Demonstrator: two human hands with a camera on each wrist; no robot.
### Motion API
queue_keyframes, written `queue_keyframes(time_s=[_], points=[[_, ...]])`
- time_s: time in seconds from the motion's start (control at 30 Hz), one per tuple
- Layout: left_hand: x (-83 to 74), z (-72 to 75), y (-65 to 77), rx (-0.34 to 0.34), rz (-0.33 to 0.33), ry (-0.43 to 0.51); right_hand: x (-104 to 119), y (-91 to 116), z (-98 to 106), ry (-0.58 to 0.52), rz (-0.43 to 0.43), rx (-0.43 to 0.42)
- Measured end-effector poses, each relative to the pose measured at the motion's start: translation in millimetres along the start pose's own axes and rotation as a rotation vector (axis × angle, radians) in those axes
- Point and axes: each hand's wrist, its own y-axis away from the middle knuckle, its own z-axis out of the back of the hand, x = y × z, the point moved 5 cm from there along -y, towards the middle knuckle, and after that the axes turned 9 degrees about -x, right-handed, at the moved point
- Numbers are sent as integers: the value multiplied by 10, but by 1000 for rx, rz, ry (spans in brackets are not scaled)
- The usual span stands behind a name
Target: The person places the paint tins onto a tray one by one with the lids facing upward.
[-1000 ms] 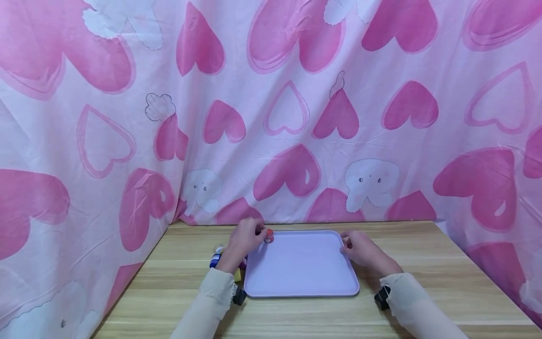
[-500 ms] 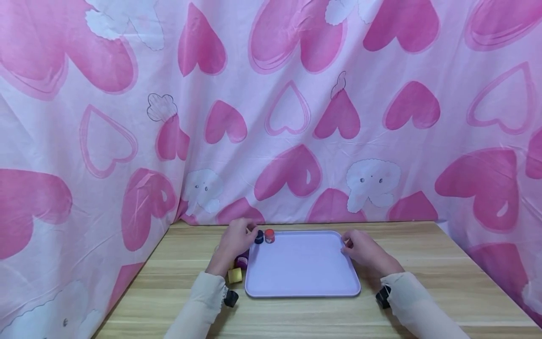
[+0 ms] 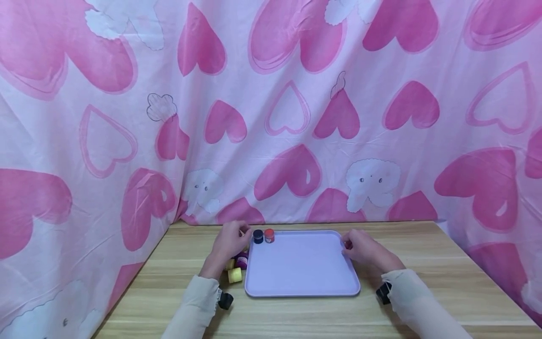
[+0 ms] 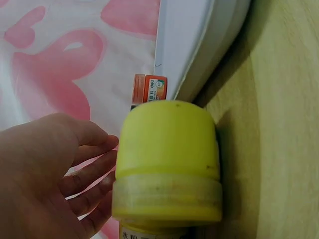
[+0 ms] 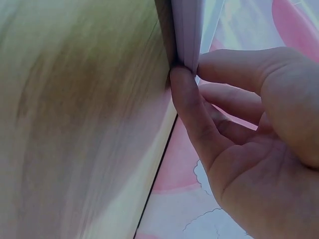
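Your left hand [image 3: 230, 242] is just outside the far left corner of the tray [image 3: 302, 270], its fingers loosely bent, with the thumb and forefinger tips near each other and only air between them. The black jar [image 3: 258, 237] stands upright in that same corner, just beside your fingertips on their right. Next to it along the tray's far edge stands the red jar [image 3: 269, 236], also upright, a little farther from your hand.

Your right hand [image 3: 363, 247] pinches the tray's right edge near the far right corner, with the thumb and a finger on the rim.

Between your left wrist and the tray's left edge, a yellow jar [image 3: 235, 275] lies on its side on the table [image 3: 296, 318]. The purple jar [image 3: 242, 261] is beyond it, close to that edge, with another yellowish jar beside it, partly covered by your hand. In the left wrist view the nearest yellow jar blocks your fingertips and most of the black jar. Past the table's far edge hangs a pink heart-print cloth [image 3: 288, 172].
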Motion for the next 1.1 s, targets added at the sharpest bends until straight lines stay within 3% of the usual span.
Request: queue_keyframes(time_s=[0.17, 0.2, 0.3, 0.67, 1.1], points=[[67, 41, 11, -19, 24, 1, 19, 10, -1, -19, 16, -6], [-72, 147, 50, -15, 55, -22, 25, 15, -1, -21, 19, -7], [-40, 168, 63, -20, 49, -7, 37, 22, -2, -25, 18, -5], [65, 161, 115, 70, 152, -20, 25, 31, -18, -13, 17, -5], [87, 45, 123, 89, 76, -27, 41, 46, -21, -9, 39, -14]])
